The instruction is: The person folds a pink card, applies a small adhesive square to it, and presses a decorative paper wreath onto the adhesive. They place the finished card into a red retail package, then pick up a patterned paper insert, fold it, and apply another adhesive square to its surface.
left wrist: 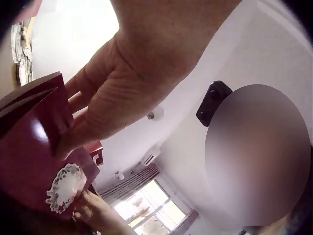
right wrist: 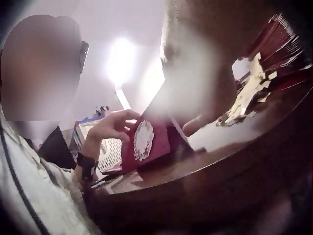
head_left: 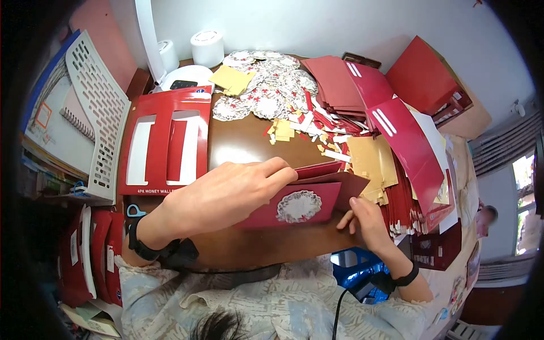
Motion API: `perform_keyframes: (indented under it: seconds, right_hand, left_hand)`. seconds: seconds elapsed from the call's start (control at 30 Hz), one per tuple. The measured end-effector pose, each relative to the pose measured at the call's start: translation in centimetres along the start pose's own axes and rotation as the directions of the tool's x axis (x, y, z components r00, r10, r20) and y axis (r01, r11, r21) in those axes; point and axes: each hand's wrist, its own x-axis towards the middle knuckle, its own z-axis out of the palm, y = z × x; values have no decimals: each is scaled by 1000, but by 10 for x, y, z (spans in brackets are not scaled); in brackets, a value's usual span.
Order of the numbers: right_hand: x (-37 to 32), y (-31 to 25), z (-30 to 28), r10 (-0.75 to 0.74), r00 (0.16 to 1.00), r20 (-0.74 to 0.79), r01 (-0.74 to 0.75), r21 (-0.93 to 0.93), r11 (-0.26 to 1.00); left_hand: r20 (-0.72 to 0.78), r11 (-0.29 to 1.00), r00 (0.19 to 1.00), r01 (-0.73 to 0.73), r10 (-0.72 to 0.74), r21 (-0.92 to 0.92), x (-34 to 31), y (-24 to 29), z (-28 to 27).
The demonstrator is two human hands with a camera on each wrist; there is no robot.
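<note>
A dark red money wallet (head_left: 323, 199) with an oval, lace-edged sticker (head_left: 299, 207) stands partly unfolded on its edge at the front of the brown table. My left hand (head_left: 226, 190) grips its top edge from above; in the left wrist view the thumb (left wrist: 73, 139) presses the front panel and the fingers reach behind. At the wallet's right end is my right hand (head_left: 367, 224), its fingers loosely bent and its thumb at the edge of the rear panel. The right wrist view also catches the stickered front and my left hand (right wrist: 110, 128).
Round lacy stickers (head_left: 266, 79) lie at the back, beside paper scraps (head_left: 314, 122). Red wallets (head_left: 405, 198) and yellow paper pieces (head_left: 371, 158) are stacked on the right. A red window box (head_left: 136, 150), blue-handled scissors (head_left: 135, 211) and a white rack (head_left: 99, 119) stand left.
</note>
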Motion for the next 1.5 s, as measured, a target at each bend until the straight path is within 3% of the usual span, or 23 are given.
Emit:
perform_keyframes:
  seconds: [0.03, 0.07, 0.1, 0.13, 0.2, 0.23, 0.3, 0.33, 0.4, 0.43, 0.53, 0.57, 0.67, 0.7, 0.77, 0.87, 0.93, 1.0, 1.07, 1.17, 1.27, 1.37, 1.5]
  right_hand:
    - [-1, -1, 1, 0, 1000, -1, 0, 3, 1000]
    - [-2, -2, 4, -257, 963, -85, 237, -197, 951]
    - [-2, -3, 6, -506, 855, -112, 426, -403, 810]
    - [2, -1, 8, -505, 856, -113, 425, -403, 811]
    - [12, 6, 10, -605, 767, -212, 594, -121, 795]
    - [15, 7, 14, -604, 768, -213, 593, -121, 796]
    - [18, 6, 25, -615, 743, -264, 659, 133, 740]
    - [19, 4, 28, -614, 743, -268, 660, 135, 739]
    - [18, 0, 32, -592, 800, -99, 600, 90, 795]
    - [19, 4, 34, -576, 815, -66, 573, -61, 817]
    - [18, -3, 40, -601, 797, -64, 593, -105, 798]
    - [20, -3, 43, -584, 803, -118, 593, 68, 802]
    - [23, -10, 44, -687, 699, -198, 691, -56, 720]
    - [24, -7, 43, -686, 700, -200, 691, -56, 721]
    - [28, 0, 42, -538, 841, -61, 541, 74, 837]
    - [26, -3, 36, -525, 849, -51, 523, -55, 851]
    - [25, -6, 38, -507, 857, -94, 508, -10, 861]
    - [25, -11, 44, -487, 863, -136, 495, 37, 868]
    - [26, -16, 52, -592, 734, -332, 670, 209, 712]
    - [24, -11, 44, -556, 806, -202, 583, 114, 804]
    - [29, -5, 46, -520, 827, -216, 556, 172, 813]
    - [34, 0, 46, -564, 807, -178, 591, 215, 778]
    - [31, -4, 45, -516, 837, -181, 547, 270, 792]
  left_hand:
    - [2, 1000, 1000, -2, 2, 2, 0, 0, -1]
    - [-16, 1000, 1000, -7, 7, 15, -1, 1, -3]
    - [-35, 1000, 999, -12, 13, 29, -2, 1, -5]
    - [-34, 999, 999, -13, 14, 29, -1, 1, -4]
    - [-97, 999, 995, 12, -15, -37, -1, 2, -2]
    - [-95, 999, 995, 11, -14, -37, 0, 4, -2]
    - [-97, 1000, 995, 24, -25, -9, 0, 9, -1]
    - [-94, 1000, 995, 22, -22, -7, 0, 9, 1]
    - [-60, 996, 995, -84, 85, 23, 2, 7, 8]
    - [-59, 994, 994, -93, 96, 59, 2, 6, 12]
    - [-14, 993, 995, -96, 97, 70, 3, 6, 11]
    - [-12, 993, 995, -96, 97, 70, 3, 6, 10]
    - [-30, 990, 991, -127, 129, 65, 5, 9, 12]
    - [-22, 990, 993, -118, 120, 75, 6, 10, 15]
    - [-15, 990, 994, -108, 109, 86, 6, 10, 21]
    - [-41, 992, 995, -91, 95, 88, 6, 10, 29]
    - [-142, 990, 988, -39, 59, 138, 8, 13, 33]
    - [-131, 985, 989, -39, 61, 165, 8, 12, 35]
    - [-122, 980, 991, -36, 61, 194, 9, 11, 35]
    - [-34, 960, 999, -10, 21, 282, 11, 12, 32]
    - [-15, 979, 1000, -13, 16, 202, 10, 11, 31]
    - [-136, 987, 990, 0, 22, 159, 11, 7, 34]
    - [-43, 981, 999, 4, 4, 193, 13, 8, 32]
